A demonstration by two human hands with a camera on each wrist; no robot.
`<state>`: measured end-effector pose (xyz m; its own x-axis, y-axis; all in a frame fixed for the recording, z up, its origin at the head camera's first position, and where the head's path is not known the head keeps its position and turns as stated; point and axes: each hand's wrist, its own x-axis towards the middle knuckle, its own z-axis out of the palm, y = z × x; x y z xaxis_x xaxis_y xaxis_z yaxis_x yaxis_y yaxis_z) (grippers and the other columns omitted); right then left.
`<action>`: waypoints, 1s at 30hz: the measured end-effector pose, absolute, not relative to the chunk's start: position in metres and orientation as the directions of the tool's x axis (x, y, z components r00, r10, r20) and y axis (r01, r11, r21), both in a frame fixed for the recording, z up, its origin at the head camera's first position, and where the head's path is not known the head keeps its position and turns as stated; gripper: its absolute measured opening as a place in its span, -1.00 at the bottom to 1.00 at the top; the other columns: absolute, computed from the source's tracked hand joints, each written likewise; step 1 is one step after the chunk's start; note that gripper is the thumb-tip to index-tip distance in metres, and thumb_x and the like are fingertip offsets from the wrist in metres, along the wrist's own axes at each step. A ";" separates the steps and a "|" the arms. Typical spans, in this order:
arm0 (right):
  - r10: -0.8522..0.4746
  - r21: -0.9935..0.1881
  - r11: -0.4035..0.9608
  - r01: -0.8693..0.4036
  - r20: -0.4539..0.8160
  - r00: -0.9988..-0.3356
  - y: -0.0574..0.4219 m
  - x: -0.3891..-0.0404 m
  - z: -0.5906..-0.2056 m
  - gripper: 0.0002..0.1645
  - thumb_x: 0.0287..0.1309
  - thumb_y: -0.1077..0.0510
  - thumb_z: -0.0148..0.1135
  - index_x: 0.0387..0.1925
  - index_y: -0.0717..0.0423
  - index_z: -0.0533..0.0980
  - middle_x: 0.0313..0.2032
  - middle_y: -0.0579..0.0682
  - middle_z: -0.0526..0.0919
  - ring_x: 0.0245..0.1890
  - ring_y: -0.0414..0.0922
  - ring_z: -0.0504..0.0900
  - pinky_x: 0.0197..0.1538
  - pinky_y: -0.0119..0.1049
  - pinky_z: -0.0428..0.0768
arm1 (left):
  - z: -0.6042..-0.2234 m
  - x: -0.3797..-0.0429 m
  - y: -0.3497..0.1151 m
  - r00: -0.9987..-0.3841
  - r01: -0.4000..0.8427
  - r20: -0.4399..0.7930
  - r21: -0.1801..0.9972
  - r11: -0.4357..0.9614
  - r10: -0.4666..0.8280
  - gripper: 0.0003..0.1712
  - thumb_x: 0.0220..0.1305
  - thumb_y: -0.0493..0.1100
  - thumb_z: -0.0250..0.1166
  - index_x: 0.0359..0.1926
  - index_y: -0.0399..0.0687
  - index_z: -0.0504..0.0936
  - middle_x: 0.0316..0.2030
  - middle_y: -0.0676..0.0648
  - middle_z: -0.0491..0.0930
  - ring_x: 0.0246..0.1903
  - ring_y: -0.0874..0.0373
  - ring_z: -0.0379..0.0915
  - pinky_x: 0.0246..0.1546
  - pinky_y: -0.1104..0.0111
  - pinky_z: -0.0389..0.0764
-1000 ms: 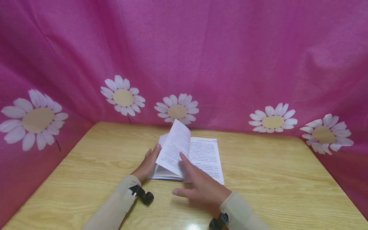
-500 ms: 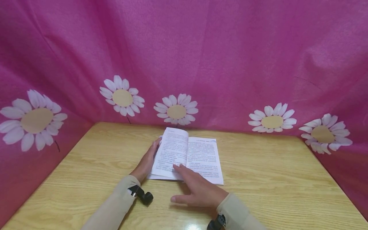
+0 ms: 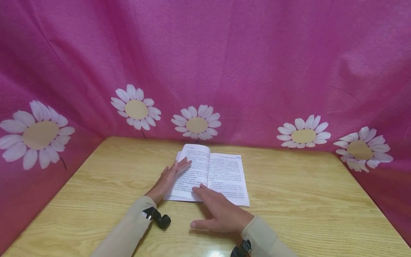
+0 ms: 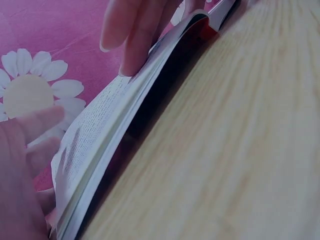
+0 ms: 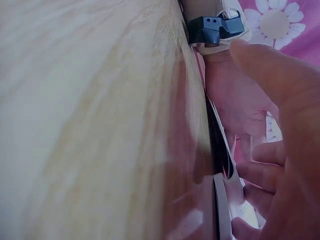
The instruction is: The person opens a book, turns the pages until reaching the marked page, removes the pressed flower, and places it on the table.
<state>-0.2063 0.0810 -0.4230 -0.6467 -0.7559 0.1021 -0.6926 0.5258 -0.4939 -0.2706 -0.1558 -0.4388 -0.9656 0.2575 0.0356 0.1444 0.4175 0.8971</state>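
Observation:
An open book [image 3: 226,175] with printed white pages lies on the wooden table in the head view. At its left edge is my left hand [image 3: 168,180], fingers extended over the left page. My right hand [image 3: 223,210] reaches in from the near side, its straight fingertips on the lower part of the left page near the fold and its thumb spread out to the left. In the left wrist view the left page block [image 4: 95,125] slopes up from the table, with right-hand fingers [image 4: 135,45] resting on it. Neither hand grips anything.
The wooden table [image 3: 305,200] spreads around the book on every side. Behind and beside it hangs a pink curtain [image 3: 250,71] printed with white daisies. Each wrist carries a small black camera [image 3: 158,217] on its sleeve.
The page that stood raised and slanting has come down onto the left side. My left hand has moved from the book's edge onto the page; my right hand has shifted slightly left and nearer.

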 end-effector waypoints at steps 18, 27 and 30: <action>-0.591 -0.543 0.677 -0.497 0.001 -0.807 0.109 -0.223 -0.413 0.26 -0.08 -0.48 0.29 0.50 0.00 0.01 0.49 0.09 -0.02 0.49 0.04 -0.14 0.42 0.11 0.01 | -0.443 -0.269 -0.151 -0.960 0.226 0.047 0.714 0.663 0.276 -0.34 0.53 0.15 -0.47 0.39 0.11 0.33 0.44 0.06 0.14 0.49 -0.04 -0.29 0.40 0.04 -0.49; -0.441 -0.464 0.822 -0.331 -0.150 -0.885 0.136 -0.238 -0.404 0.37 -0.22 -0.44 0.41 0.48 0.14 0.05 0.46 0.27 -0.01 0.45 0.29 -0.11 0.33 0.35 -0.02 | -0.443 -0.268 -0.150 -0.965 0.204 0.034 0.723 0.661 0.260 -0.36 0.54 0.14 -0.45 0.39 0.11 0.33 0.44 0.07 0.13 0.49 -0.02 -0.31 0.40 0.04 -0.49; -0.393 -0.444 0.852 -0.277 -0.194 -0.899 0.143 -0.240 -0.401 0.44 -0.28 -0.46 0.43 0.50 0.10 -0.01 0.45 0.32 -0.03 0.42 0.37 -0.09 0.26 0.45 0.01 | -0.443 -0.269 -0.150 -0.965 0.204 0.033 0.723 0.660 0.261 -0.37 0.54 0.14 -0.45 0.39 0.11 0.33 0.44 0.06 0.14 0.49 -0.02 -0.30 0.40 0.03 -0.49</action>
